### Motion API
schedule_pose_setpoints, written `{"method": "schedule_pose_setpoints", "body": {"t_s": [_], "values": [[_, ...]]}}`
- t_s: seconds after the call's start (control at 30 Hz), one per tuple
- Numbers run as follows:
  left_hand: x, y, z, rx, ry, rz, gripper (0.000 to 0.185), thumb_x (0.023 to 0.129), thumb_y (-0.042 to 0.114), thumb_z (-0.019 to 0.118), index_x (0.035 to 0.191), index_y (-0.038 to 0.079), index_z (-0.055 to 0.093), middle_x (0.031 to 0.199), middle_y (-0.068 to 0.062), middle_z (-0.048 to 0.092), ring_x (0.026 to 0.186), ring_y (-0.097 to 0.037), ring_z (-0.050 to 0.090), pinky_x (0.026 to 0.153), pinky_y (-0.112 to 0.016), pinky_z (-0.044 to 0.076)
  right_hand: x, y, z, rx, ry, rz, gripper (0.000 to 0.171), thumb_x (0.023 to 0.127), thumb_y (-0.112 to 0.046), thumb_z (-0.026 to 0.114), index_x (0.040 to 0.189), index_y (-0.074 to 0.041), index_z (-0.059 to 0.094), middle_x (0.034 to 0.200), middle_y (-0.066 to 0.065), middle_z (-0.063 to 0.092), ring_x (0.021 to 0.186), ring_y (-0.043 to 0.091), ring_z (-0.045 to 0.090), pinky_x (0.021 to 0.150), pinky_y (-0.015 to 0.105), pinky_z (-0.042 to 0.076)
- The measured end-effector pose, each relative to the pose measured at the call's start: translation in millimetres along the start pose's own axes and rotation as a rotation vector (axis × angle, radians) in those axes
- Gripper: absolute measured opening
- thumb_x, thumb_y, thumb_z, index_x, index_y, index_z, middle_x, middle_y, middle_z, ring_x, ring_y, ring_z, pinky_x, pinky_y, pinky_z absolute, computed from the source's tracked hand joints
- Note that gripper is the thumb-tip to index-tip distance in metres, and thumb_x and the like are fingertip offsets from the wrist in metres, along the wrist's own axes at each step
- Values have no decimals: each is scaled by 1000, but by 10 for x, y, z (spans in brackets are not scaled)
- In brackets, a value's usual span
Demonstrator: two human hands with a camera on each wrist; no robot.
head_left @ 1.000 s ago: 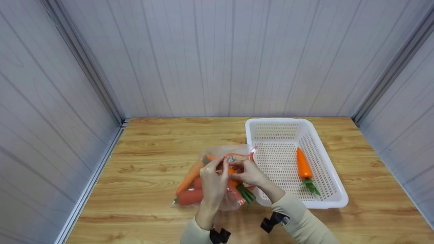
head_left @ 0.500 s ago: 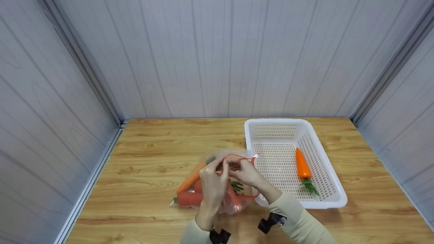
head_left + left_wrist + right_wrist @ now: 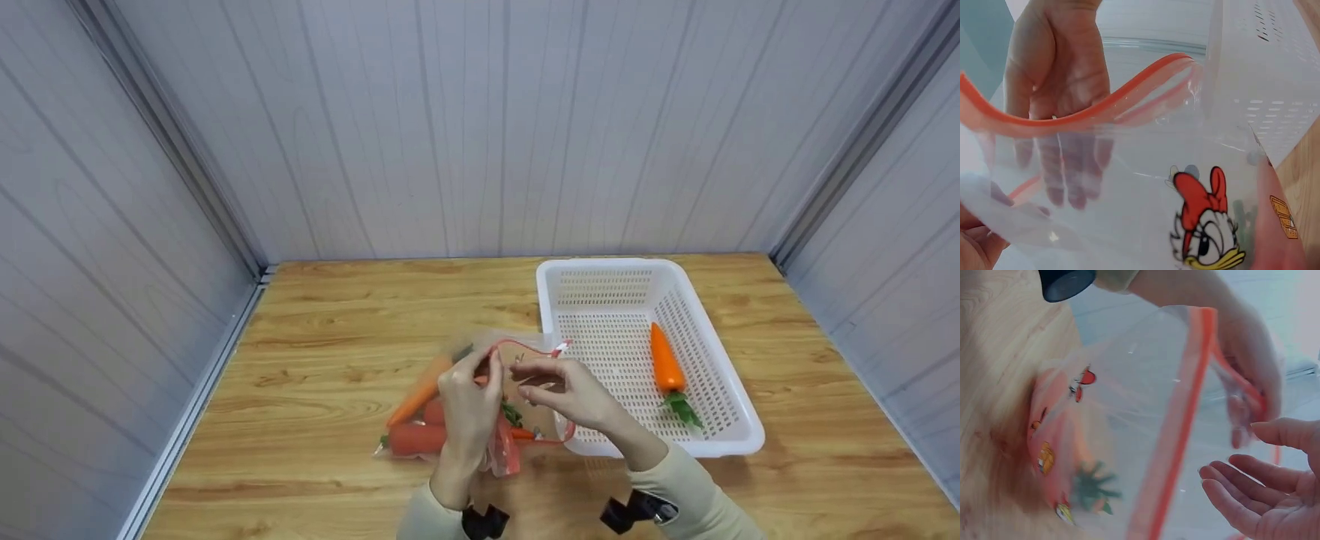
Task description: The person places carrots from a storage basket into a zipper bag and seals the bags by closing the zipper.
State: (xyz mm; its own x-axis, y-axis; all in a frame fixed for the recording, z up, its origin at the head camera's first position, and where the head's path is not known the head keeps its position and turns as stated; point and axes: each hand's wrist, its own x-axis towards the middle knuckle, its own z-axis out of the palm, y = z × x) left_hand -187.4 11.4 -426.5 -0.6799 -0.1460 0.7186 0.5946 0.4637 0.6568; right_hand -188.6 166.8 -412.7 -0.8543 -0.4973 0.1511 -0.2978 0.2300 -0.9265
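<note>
Table: wooden top with grey panel walls on three sides; everything lies toward its near right half.
Carrots in the bag: several orange carrots lie low in the left end of the bag, leafy tops pointing toward the hands. Their weight sits at the closed end, so I judge a lift by one edge could tip them into a heap or let one slide out of the mouth.
Zip bag: clear plastic with a red seal strip and a cartoon duck print, lying on the table just left of the basket, mouth held open and facing the basket.
Left hand: fingers curled, pinching the near-left lip of the bag at the red strip. It is the only grip holding the mouth open; thin, slick plastic could slip free and the mouth would collapse.
Right hand: palm open, fingers spread and relaxed, hovering at the mouth, gripping nothing. Going in at an angle, it could snag the seal strip or drag the bag along.
Basket: white perforated plastic, its near-left corner touching the bag's mouth; a tug could nudge it.
Loose carrot: lies alone inside the basket, top toward the person, well apart from both hands.
</note>
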Motion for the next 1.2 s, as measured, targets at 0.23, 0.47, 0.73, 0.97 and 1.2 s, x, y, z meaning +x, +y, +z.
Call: {"method": "schedule_pose_setpoints", "body": {"t_s": [0.23, 0.47, 0.73, 0.97, 1.2], "values": [[-12, -16, 13, 3, 11, 3, 9, 79, 0, 60, 83, -3, 67, 70, -9, 65, 57, -11, 59, 48, -20, 48, -173, -119, -212, 4, 100, -31, 27, 85, -8, 58, 108, 7, 58, 104, 22, 59, 94, 27, 57, 77, 26, 48], [-26, -7, 9, -8, -8, -12, 8, 80, 1, 60, 81, -1, 67, 70, -7, 65, 58, -10, 59, 48, -24, 49, -306, 39, -454, 51, 233, -57, 24, 84, -2, 58, 104, 11, 57, 101, 26, 58, 89, 24, 59, 75, 31, 49], [-42, -14, 13, -10, -5, -5, 8, 80, 0, 60, 82, -2, 67, 70, -8, 65, 57, -11, 60, 48, -21, 49, -405, 336, -661, 36, 449, 98, 28, 81, -3, 61, 106, 10, 56, 97, 18, 60, 87, 18, 59, 71, 24, 49], [-54, -13, 13, 3, -8, -14, 8, 79, 0, 60, 82, -2, 67, 70, -8, 65, 58, -11, 60, 50, -17, 48, -455, 561, -871, 97, 501, 251, 40, 85, -10, 58, 118, 10, 47, 112, 23, 53, 92, 10, 56, 77, 24, 47], [-58, -5, 6, 5, -15, -30, 9, 80, 1, 59, 83, -2, 67, 71, -8, 65, 59, -11, 60, 51, -18, 48, -483, 747, -1085, 114, 496, 393, 58, 88, -26, 55, 130, 7, 33, 130, 22, 38, 107, 12, 47, 93, 32, 38]]}}
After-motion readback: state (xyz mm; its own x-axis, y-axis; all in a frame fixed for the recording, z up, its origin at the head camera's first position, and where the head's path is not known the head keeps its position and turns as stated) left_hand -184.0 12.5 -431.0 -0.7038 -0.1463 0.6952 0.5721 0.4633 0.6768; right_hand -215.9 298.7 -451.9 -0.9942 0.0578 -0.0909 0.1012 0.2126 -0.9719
